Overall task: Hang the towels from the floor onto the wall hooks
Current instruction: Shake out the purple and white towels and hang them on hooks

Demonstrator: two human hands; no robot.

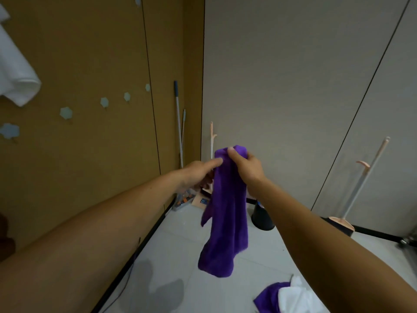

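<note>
The right hand (246, 168) grips the top of a purple towel (225, 222), which hangs above the floor, right of the wall hooks (66, 112). The left hand (196, 175) rests its thumb on the towel's left edge; whether its fingers grip cannot be told.

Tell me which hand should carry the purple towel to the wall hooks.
Probably the left hand: the hooks are on its side, and it touches the purple towel that the right hand grips.
</note>
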